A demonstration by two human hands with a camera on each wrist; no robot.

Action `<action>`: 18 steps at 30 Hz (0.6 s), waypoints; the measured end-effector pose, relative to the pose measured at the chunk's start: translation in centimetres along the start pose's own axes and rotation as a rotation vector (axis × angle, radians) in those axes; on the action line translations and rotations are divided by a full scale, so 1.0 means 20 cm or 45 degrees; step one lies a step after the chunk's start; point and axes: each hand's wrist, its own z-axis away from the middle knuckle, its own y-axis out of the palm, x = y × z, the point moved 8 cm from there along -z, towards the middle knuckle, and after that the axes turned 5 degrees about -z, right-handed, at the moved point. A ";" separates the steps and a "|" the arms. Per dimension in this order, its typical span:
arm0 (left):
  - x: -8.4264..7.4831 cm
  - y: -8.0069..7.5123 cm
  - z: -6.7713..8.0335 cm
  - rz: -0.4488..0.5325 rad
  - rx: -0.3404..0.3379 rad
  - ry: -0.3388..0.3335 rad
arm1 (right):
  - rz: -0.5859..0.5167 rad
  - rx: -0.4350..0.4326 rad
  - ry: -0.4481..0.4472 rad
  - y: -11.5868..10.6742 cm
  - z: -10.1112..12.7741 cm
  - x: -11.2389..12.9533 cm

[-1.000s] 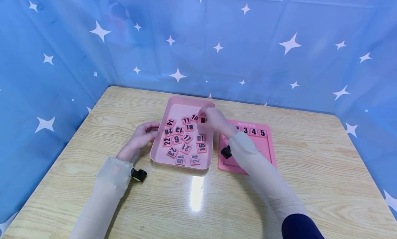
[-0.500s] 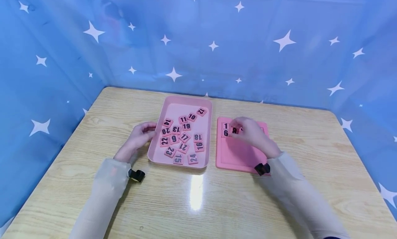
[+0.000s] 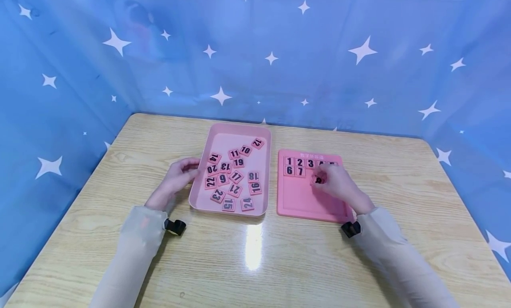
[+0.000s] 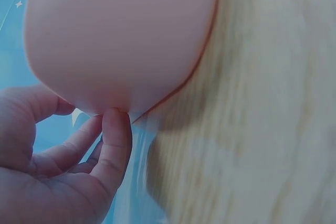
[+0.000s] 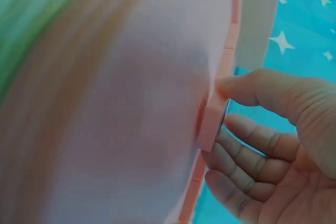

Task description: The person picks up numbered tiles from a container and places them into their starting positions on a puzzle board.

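Since the earlier frame my right hand (image 3: 337,186) moved right along the number board (image 3: 297,201), pinching tile 8 (image 3: 318,180) beside tile 7 (image 3: 300,171); left hand (image 3: 177,177), fingers loosely curled, touched the tile tray (image 3: 199,201).

Pink tray (image 3: 203,195), pink board (image 3: 297,201), blue white-starred cloth (image 3: 359,77), light wooden table (image 3: 279,263).

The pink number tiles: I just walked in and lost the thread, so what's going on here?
A person is filling a pink puzzle board from a pink tray of loose number tiles. The right hand pinches one tile over the board, just past tiles 6 and 7; the top row is filled. The left hand touches the tray's left rim.
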 end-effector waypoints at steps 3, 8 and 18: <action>0.00 0.00 0.00 -0.006 -0.002 0.000 | 0.011 -0.004 0.015 0.01 0.00 -0.02; -0.01 0.00 0.01 -0.003 -0.006 0.005 | 0.031 -0.003 0.068 0.00 0.00 -0.04; -0.01 0.00 0.01 0.010 0.008 0.003 | 0.013 0.193 0.027 -0.03 0.04 -0.06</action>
